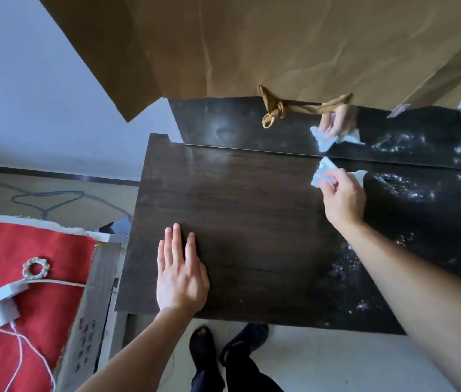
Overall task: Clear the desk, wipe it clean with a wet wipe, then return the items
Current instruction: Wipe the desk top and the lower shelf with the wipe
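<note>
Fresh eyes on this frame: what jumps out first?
The right hand pinches a white wet wipe at the back edge of the dark desk, with glistening patches to its right. The left hand rests flat near the front edge. A big brown paper bag fills the top, and a red cloth lies at far left.

Dk trousers (pixel 247 376), blk shoes (pixel 203 345)

Head camera looks steeply down; desk (pixel 238 222) near.
</note>
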`<state>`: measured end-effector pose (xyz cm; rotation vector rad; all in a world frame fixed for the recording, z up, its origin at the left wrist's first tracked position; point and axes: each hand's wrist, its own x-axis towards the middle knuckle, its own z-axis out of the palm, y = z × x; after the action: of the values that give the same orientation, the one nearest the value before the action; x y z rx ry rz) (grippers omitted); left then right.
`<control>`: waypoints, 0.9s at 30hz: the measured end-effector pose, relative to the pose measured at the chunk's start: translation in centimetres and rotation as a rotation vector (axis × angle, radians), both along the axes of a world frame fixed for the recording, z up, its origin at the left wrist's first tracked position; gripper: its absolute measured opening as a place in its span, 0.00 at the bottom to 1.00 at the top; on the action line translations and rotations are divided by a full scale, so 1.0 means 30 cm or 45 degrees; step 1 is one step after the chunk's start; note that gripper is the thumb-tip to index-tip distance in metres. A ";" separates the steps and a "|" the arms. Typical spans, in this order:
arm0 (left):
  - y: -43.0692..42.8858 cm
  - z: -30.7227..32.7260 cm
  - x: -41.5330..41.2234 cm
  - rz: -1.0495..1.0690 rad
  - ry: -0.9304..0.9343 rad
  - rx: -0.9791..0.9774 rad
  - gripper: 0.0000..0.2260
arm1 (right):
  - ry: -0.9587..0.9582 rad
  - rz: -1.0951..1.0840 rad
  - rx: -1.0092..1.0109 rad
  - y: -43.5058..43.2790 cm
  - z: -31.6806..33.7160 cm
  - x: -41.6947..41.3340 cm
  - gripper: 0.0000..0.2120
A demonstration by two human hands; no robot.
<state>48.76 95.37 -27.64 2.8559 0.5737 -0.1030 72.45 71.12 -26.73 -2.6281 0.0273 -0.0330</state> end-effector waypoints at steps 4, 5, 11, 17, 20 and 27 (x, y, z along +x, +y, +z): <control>-0.005 0.013 -0.003 0.003 0.013 -0.035 0.25 | 0.028 0.560 0.132 0.142 0.027 -0.311 0.01; -0.005 0.016 -0.002 0.004 0.009 -0.038 0.25 | 0.085 0.710 0.160 0.157 0.034 -0.391 0.02; -0.002 -0.003 -0.002 -0.011 -0.046 -0.035 0.24 | 0.205 0.118 0.136 0.033 0.039 -0.167 0.13; 0.012 -0.041 -0.004 -0.019 -0.095 -0.052 0.23 | 0.155 0.067 0.118 0.231 0.032 -0.296 0.08; 0.016 -0.041 -0.009 -0.029 -0.128 -0.115 0.23 | 0.107 0.464 0.170 0.295 0.038 -0.610 0.03; 0.042 -0.017 -0.053 -0.160 -0.080 -0.125 0.22 | 0.234 0.202 0.133 0.038 0.044 -0.822 0.04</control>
<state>47.18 96.64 -28.16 2.7865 0.3662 -0.0603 47.78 72.27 -25.41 -2.5124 -0.1135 0.2575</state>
